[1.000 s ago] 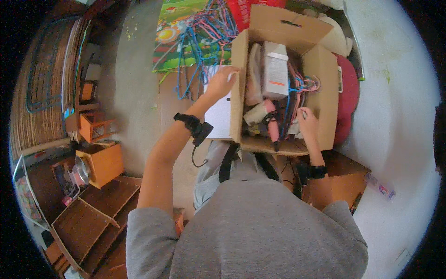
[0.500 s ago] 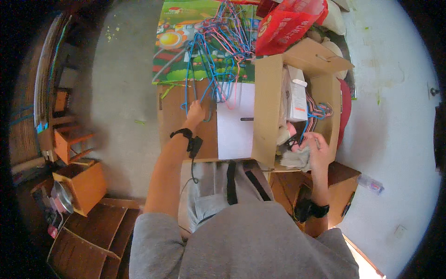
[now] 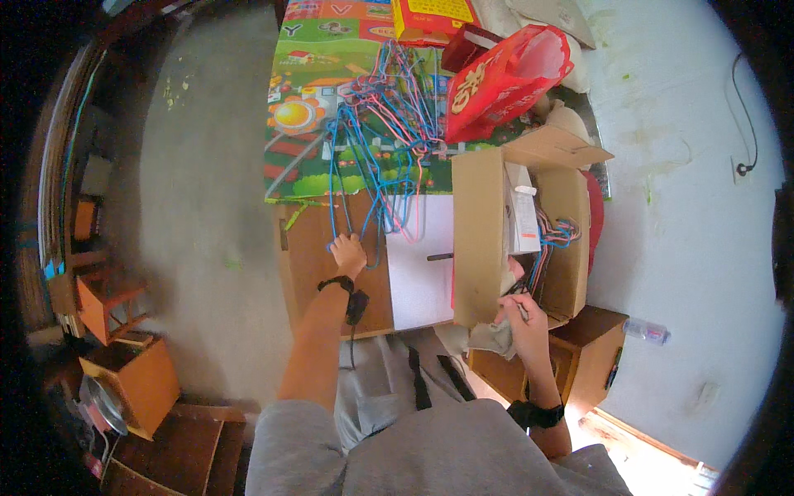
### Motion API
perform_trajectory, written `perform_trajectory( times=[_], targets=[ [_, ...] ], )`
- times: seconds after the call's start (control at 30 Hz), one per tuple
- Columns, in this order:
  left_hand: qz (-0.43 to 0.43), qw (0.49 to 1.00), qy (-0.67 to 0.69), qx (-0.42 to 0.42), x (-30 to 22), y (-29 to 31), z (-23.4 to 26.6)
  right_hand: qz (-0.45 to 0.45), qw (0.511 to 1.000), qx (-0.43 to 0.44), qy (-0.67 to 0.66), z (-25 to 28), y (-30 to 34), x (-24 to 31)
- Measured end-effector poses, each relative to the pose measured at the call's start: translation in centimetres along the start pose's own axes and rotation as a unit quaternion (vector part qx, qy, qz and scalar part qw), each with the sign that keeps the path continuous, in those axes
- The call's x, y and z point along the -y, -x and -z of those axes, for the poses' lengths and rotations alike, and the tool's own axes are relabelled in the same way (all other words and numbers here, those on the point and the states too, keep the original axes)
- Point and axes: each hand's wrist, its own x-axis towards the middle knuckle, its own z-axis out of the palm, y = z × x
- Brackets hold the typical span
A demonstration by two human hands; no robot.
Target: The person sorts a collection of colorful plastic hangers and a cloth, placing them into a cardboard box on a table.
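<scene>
The left hand (image 3: 349, 255) had its fingers bent in close around the low end of a blue hanger (image 3: 332, 211), as far as I could see. Maybe it held that spot because that end poked out of the messy hanger pile (image 3: 393, 124) and was easy to get at. I could not tell how tight the hold was. The right hand (image 3: 527, 321) had its thumb and fingers pinched shut on a grey cloth (image 3: 490, 342). A pinch likely worked well, since soft cloth bunches up easily. The cloth hung by the near side of the cardboard box (image 3: 478, 240), partly below its edge.

The box stood with its top open, maybe so that hands could reach in. A long white box (image 3: 523, 217) sat inside it, with a pink thing (image 3: 516, 271) nearer the person and more hangers (image 3: 564, 231) on the right.

The blue hanger lay over the edge of the bright picture mat (image 3: 289, 157) and onto the brown board (image 3: 368, 298), left of the white sheet (image 3: 420, 285). Its long way ran from the pile down to the person, and its low end pointed at the person. I could not pick out its hook in the tangle. The cloth drooped down and to the left, too crumpled to show a clear long side
</scene>
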Motion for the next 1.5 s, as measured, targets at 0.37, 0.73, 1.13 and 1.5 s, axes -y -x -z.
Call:
perform_trajectory(
  times=[0.37, 0.73, 1.13, 1.5],
  targets=[
    [-0.119, 0.956, 0.191, -0.186, -1.1, 2.6, 8.2, 0.073, 0.996, 0.024, 0.049, -2.0, 0.7, 1.8],
    [-0.211, 0.84, 0.486, -0.118, -5.2, 13.4, 26.9, 0.192, 0.874, 0.17, -0.412, -4.5, -4.7, 9.1],
    [-0.283, 0.917, 0.241, -0.147, -9.4, 22.8, 29.0, 0.225, 0.799, 0.245, -0.501, -4.1, -7.9, 16.9],
    [-0.312, 0.801, 0.318, -0.399, -10.7, 19.9, 33.4, 0.455, 0.858, 0.144, -0.188, -5.6, -3.7, 12.6]
  ],
)
